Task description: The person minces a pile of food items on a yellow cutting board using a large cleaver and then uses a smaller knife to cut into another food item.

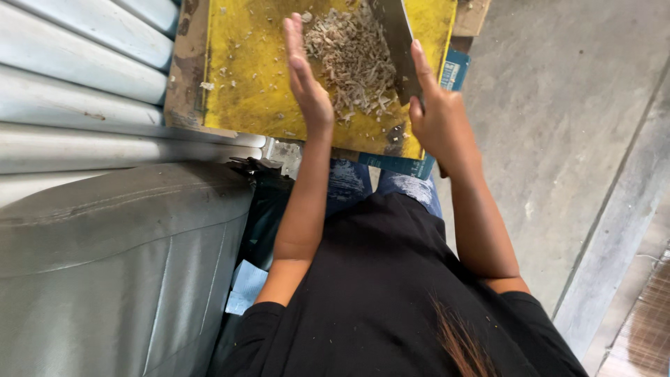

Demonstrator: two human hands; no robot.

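Yellow cutting board [251, 77] sits at 12 o'clock from my body, resting across the lap on a blue-edged slab [408, 166]. Pile of pale chopped shreds [352, 59] lies on the board's right half, between both hands.

Left hand [306, 80]: flat and fully open, fingers straight and together, edge-on to the board, holding nothing. It stands just at the pile's 9 o'clock side, palm facing the shreds, touching or nearly touching the pile's edge; I can't tell which.

Right hand [436, 115]: closed round the handle of a cleaver [396, 42], index finger stretched along the blade's back. Blade runs roughly 12-to-6, broad face toward the pile, at the pile's 3 o'clock side, lower edge against the board.

Key relation: pile is bracketed, palm at 9, blade at 3, its long axis running 12-to-6, parallel to both. Left hand looks marginally nearer the bulk of the shreds. Stray flecks scatter over the board toward 9 o'clock, outside the bracket.

Grey corrugated shutter [84, 84] at my 10 o'clock, concrete floor [558, 105] at 2.
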